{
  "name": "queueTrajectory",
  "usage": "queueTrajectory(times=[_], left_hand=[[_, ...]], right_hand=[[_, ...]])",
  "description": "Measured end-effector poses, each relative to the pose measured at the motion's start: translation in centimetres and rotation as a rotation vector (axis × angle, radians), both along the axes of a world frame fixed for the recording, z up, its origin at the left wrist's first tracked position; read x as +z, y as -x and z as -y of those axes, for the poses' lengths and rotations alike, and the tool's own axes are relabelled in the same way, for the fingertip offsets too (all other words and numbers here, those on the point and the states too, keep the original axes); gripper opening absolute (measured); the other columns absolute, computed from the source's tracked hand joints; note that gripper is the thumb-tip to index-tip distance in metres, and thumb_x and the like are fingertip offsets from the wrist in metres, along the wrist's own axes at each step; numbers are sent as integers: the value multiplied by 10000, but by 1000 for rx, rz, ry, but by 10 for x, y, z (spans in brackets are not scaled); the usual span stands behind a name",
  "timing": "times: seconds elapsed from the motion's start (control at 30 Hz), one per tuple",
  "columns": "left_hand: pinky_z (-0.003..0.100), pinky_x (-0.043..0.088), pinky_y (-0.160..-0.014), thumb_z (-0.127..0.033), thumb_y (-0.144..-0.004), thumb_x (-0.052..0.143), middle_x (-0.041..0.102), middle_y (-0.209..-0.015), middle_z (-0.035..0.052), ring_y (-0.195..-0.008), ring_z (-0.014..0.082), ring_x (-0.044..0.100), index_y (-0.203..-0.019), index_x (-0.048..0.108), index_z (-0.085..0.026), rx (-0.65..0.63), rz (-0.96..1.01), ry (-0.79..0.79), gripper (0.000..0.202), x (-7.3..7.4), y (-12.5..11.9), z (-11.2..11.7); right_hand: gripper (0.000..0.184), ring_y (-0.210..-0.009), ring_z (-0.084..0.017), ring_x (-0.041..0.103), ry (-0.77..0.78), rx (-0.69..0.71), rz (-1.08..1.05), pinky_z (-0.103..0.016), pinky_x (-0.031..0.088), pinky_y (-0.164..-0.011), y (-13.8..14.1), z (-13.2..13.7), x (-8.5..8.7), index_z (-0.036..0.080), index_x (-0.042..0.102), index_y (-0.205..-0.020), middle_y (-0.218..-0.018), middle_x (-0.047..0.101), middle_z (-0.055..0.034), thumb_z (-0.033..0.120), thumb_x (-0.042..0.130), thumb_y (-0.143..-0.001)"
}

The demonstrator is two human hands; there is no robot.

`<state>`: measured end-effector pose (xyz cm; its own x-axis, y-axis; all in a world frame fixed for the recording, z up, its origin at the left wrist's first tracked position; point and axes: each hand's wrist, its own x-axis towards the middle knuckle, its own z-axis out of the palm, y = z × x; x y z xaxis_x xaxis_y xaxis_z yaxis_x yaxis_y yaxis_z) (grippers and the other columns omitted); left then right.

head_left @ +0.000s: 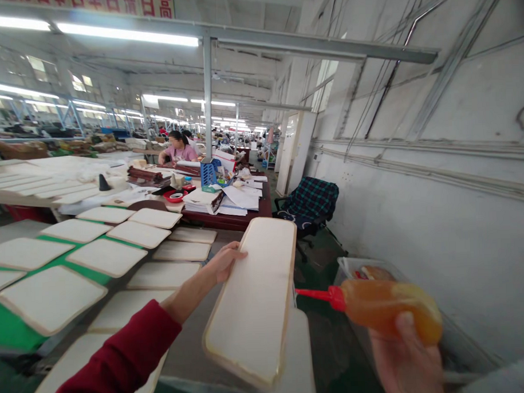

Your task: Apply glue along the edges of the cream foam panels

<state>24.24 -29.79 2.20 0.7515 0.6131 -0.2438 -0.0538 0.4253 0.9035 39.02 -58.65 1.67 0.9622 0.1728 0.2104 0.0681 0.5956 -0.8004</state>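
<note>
My left hand [226,259] is closed on the left edge of a long white panel [259,294] with rounded corners, holding it tilted up above the table. A yellowish line runs along the panel's rim. In my right hand [405,352] is a squeeze bottle [390,304] of amber liquid, lying on its side with its red nozzle [314,294] pointing left. The nozzle's tip is at the panel's right edge; whether it touches I cannot tell. Below the held panel, part of another white panel [298,356] shows.
Several white panels [107,256] lie in rows on the green and grey table to the left. Beyond are a desk with papers [240,197], a blue basket [208,174] and a seated person [177,151]. A chair [309,203] and a plastic bin [346,268] stand right, near the wall.
</note>
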Motion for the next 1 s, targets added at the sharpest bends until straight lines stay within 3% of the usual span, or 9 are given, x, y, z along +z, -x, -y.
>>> queueTrajectory(times=[0.17, 0.43, 0.57, 0.8, 0.9, 1.0], left_hand=[[277, 489, -558, -178, -497, 769, 664, -684, -13, -588, 180, 639, -824, 531, -188, -36, 2, -1, 404, 12, 26, 37], [268, 500, -570, -182, -524, 775, 681, -704, 4, -610, 185, 656, -871, 555, -188, -27, 9, 4, 411, 23, 59, 77], [270, 504, -569, -169, -524, 772, 677, -698, -2, -622, 189, 663, -835, 543, -189, -18, 21, 14, 387, 23, 70, 79], [268, 496, -547, -177, -525, 760, 669, -667, -9, -589, 180, 646, -823, 532, -189, 25, 26, -18, 375, 23, 94, 62], [266, 490, -541, -189, -538, 755, 669, -673, -7, -594, 184, 648, -848, 543, -189, 38, 33, -54, 376, 26, 114, 53], [268, 493, -557, -198, -548, 755, 670, -689, -5, -613, 186, 651, -836, 539, -194, 35, 52, -65, 360, 31, 137, 45]], right_hand=[[488, -1112, -201, 543, -112, -58, -2, -358, 376, -1053, -9, -1, 25, 265, 674, -959, -1085, 642, 16, 329, 885, -524], [487, -912, -135, 585, -115, -3, 52, -252, 483, -877, -13, 16, 18, 206, 651, -1000, -1006, 648, 3, 320, 867, -579], [483, -948, -131, 581, -100, 64, 36, -224, 483, -867, 1, 19, 12, 225, 649, -1021, -1023, 654, 17, 329, 857, -598], [491, -772, -165, 641, -34, 224, -87, -246, 563, -683, 41, 11, 0, 218, 676, -994, -941, 690, -16, 363, 866, -565], [496, -818, -162, 646, -72, 206, -104, -237, 558, -726, 52, -5, 14, 248, 680, -992, -955, 691, 5, 369, 873, -551], [468, -879, -143, 621, -141, 105, 31, -216, 531, -780, 53, -32, 37, 261, 680, -983, -968, 678, 28, 353, 869, -564]])
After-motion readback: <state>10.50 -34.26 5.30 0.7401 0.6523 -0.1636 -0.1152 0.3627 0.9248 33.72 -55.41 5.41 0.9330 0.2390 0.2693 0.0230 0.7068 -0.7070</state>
